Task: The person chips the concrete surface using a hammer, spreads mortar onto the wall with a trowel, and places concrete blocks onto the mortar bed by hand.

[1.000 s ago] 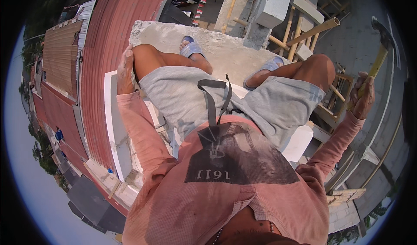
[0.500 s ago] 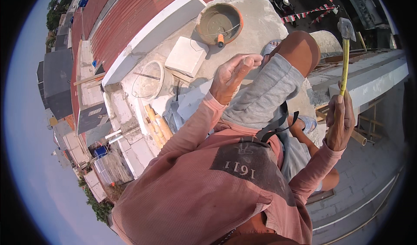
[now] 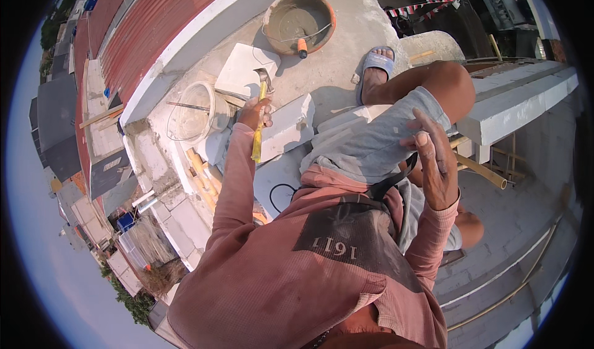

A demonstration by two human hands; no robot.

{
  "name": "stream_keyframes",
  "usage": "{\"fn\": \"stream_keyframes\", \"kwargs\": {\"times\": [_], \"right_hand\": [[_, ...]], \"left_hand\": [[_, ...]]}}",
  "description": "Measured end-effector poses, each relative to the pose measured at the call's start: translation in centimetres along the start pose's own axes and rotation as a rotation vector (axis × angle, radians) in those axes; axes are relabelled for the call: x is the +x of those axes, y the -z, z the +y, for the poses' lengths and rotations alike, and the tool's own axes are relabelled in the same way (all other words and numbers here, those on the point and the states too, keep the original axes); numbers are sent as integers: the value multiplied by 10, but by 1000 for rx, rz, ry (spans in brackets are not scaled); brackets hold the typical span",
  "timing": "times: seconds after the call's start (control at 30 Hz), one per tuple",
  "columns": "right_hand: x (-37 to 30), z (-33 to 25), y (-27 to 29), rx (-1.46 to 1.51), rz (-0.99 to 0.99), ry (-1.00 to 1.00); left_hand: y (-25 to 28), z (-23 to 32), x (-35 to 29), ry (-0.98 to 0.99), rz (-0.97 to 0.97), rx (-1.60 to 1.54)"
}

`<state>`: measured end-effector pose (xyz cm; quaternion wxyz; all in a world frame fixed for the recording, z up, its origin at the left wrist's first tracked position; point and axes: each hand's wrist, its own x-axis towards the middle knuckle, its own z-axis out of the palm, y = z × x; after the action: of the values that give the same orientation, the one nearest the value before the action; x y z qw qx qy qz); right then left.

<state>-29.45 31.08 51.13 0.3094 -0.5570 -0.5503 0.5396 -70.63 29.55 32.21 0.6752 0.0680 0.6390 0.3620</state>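
Left grip [image 3: 255, 112] clasps hammer [image 3: 260, 111]; right hand [image 3: 435, 163] empty.

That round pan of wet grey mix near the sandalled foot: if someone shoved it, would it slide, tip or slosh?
The mortar pan looks wide and shallow, so it would probably slide rather than tip. It seems partly filled with wet mix, so it is likely heavy. The trowel resting on its rim might slip off.

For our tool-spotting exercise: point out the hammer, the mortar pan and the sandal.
hammer [image 3: 258, 123], head view, on its yellow handle.
mortar pan [image 3: 294, 22], head view, on the grey mix inside.
sandal [image 3: 379, 61], head view, on its strap.
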Motion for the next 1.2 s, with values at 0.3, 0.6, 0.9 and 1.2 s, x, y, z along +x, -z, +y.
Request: {"fn": "stream_keyframes", "kwargs": {"times": [0.3, 0.6, 0.9, 1.2], "right_hand": [[-30, 40, 54, -89, 299, -137], [-101, 88, 55, 21, 509, -235], [-144, 120, 73, 27, 658, -287], [-127, 167, 61, 177, 666, -360]], "left_hand": [[35, -27, 136, 21, -104, 1313], [-31, 8, 127, -736, 497, 1622], [-46, 152, 196, -576, 368, 1897], [-190, 209, 188, -376, -340, 1891]]}}
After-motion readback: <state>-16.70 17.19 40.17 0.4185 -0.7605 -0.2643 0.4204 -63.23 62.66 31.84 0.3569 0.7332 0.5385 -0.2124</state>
